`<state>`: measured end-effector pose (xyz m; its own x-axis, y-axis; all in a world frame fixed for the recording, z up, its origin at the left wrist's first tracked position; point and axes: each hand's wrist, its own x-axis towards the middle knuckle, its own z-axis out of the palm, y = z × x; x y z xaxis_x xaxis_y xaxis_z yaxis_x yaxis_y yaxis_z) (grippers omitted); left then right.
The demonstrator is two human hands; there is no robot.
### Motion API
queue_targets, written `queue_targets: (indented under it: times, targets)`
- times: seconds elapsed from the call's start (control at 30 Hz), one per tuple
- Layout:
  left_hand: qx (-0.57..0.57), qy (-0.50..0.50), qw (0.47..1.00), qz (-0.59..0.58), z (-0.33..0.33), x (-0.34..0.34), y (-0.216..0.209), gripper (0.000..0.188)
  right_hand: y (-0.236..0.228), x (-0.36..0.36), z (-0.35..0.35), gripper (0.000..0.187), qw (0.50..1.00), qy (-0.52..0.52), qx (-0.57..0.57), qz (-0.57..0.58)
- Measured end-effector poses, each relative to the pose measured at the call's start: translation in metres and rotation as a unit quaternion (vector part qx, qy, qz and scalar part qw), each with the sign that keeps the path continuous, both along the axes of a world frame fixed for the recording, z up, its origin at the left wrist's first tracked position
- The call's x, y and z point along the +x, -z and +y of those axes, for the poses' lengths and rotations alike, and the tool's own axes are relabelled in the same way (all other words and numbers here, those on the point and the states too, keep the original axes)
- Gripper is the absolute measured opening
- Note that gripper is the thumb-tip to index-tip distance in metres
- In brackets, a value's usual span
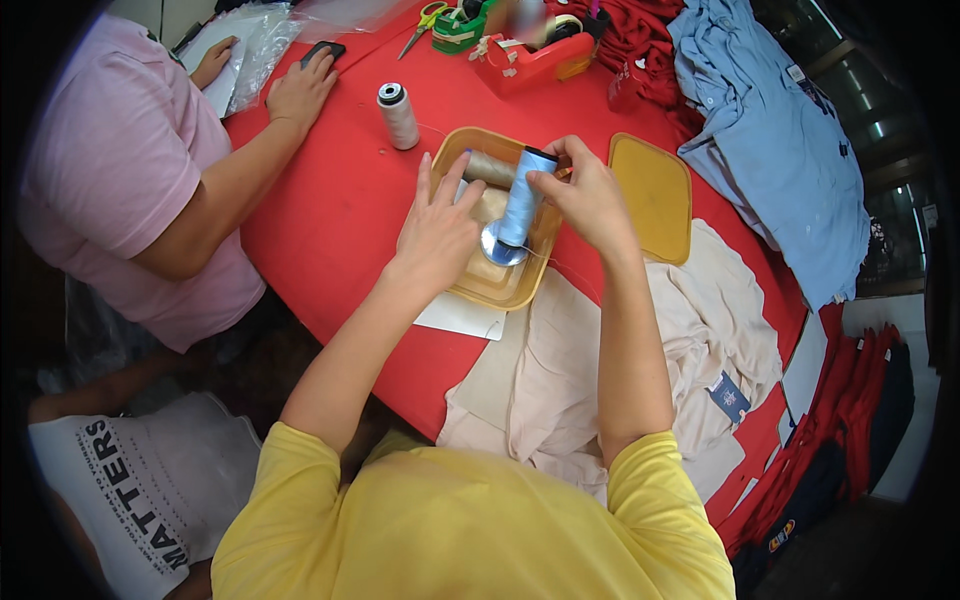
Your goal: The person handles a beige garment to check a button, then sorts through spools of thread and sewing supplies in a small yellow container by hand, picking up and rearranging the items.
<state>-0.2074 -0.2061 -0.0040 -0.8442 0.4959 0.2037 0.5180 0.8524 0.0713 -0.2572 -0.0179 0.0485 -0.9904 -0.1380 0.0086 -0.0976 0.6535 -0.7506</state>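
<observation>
My right hand (pixel 592 195) pinches the black-capped upper end of a light blue spool of thread (pixel 522 205), which tilts over a yellow plastic box (pixel 500 291). Its lower end is at a shiny round disc (pixel 503 245); whether they touch I cannot tell. Over the box's left side my left hand (pixel 440 232) is open, fingers spread and holding nothing. A beige spool of thread (pixel 490 169) lies inside, near those fingertips. Just beyond the box, a whitish cone of thread (pixel 399 118) stands upright, a thin strand running from it.
Cream garments (pixel 555 370) lie at the near right beside a yellow lid (pixel 650 198). Light blue garments (pixel 770 130) are piled at the far right. A red tape dispenser (pixel 530 65) and yellow-handled scissors (pixel 424 27) are at the back. A person in pink (pixel 125 165) rests a hand by a phone.
</observation>
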Motion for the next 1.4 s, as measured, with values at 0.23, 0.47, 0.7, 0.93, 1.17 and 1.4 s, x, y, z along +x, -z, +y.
queue_targets:
  times: [0.23, 0.47, 0.7, 0.93, 1.17, 1.4]
  targets:
    - [-0.080, 0.071, 0.994, -0.020, 0.007, -0.022, -0.002, 0.011, 0.003, -0.004, 0.000, 0.038, 1.000, 0.015, 0.019, -0.009]
    - [-0.043, 0.060, 0.997, -0.002, 0.008, -0.007, 0.003, 0.011, -0.006, 0.014, 0.006, 0.035, 1.000, 0.002, 0.010, 0.001]
    - [-0.034, 0.035, 0.998, -0.027, -0.002, -0.001, -0.008, 0.009, -0.005, 0.016, 0.010, 0.034, 0.998, 0.001, 0.046, 0.048]
    - [-0.034, 0.037, 0.999, -0.001, 0.012, 0.004, 0.007, 0.017, -0.009, 0.027, 0.004, 0.036, 0.996, -0.014, 0.061, 0.067]
    - [-0.043, 0.041, 0.998, -0.012, 0.016, 0.001, 0.004, 0.015, -0.007, 0.030, 0.008, 0.036, 0.996, -0.015, 0.065, 0.062]
    - [-0.025, 0.027, 0.999, 0.010, 0.003, -0.006, 0.002, 0.004, -0.009, 0.032, 0.008, 0.035, 0.996, -0.014, 0.062, 0.059]
